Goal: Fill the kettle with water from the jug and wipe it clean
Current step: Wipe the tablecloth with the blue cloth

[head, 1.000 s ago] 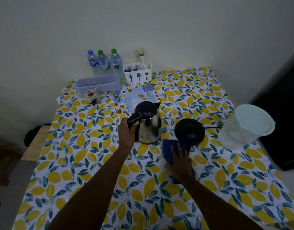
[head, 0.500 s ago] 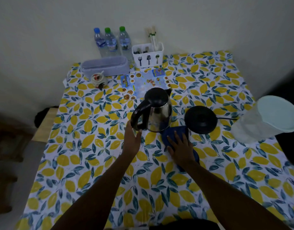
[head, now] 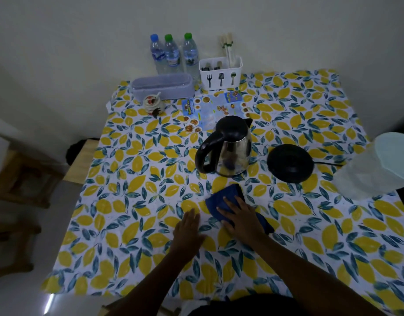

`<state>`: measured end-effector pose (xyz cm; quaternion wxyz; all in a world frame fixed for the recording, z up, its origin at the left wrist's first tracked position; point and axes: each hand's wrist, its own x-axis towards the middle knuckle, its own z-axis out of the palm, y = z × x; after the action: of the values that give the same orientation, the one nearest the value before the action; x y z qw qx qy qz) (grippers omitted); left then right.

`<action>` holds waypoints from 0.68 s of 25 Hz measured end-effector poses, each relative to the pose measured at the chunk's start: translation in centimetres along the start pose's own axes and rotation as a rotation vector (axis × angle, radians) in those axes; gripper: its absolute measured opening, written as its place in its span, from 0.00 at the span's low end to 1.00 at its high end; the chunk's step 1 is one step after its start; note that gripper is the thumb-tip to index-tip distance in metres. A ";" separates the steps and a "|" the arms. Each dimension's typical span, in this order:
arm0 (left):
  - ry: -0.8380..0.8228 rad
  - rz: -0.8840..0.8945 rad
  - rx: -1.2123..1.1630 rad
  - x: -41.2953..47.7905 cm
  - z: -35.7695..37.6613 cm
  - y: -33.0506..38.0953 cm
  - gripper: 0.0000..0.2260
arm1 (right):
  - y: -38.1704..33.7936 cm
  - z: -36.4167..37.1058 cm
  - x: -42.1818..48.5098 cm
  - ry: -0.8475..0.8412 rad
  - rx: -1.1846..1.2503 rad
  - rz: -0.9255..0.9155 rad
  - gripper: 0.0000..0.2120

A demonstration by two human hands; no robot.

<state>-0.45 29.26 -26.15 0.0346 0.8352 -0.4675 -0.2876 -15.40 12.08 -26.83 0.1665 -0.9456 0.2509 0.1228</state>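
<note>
While the right hand [head: 241,215] presses flat on the cloth [head: 228,197], the left hand [head: 188,226] rests empty.

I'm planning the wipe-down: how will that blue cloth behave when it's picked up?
The blue cloth lies folded and flat under the right hand, so it is probably soft and will likely droop and unfold when lifted. It looks thin, so probably light. Pushed across the smooth-looking tablecloth, it may slide or bunch up.
</note>
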 end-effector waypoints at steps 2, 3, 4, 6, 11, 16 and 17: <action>-0.069 0.007 0.026 -1.0 0.5 -0.2 0.42 | 0.2 1.1 -2.0 0.013 -0.051 -0.025 0.24; -0.091 0.013 0.051 -1.4 0.8 -0.4 0.46 | 0.5 1.4 -2.9 0.021 -0.078 -0.032 0.24; -0.106 0.020 0.074 -1.6 1.0 -0.6 0.50 | 1.1 1.4 -3.4 0.020 -0.088 -0.033 0.24; -0.105 0.031 0.089 -1.7 1.3 -1.0 0.54 | 2.3 0.4 -2.8 0.011 -0.080 0.006 0.24; -0.118 0.013 0.094 -1.5 1.3 -0.8 0.55 | 1.1 -2.1 2.2 0.056 0.078 0.271 0.24; -0.165 0.035 0.102 -1.5 0.6 -1.1 0.60 | -2.2 0.0 0.3 0.007 0.044 0.149 0.26; -0.164 0.037 0.101 -1.5 0.6 -1.1 0.60 | -2.9 0.7 -1.2 -0.003 0.047 0.118 0.27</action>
<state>-0.51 31.26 -26.34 -0.0407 0.8007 -0.4980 -0.3304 -15.02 15.21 -26.42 0.1817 -0.9248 0.3089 0.1281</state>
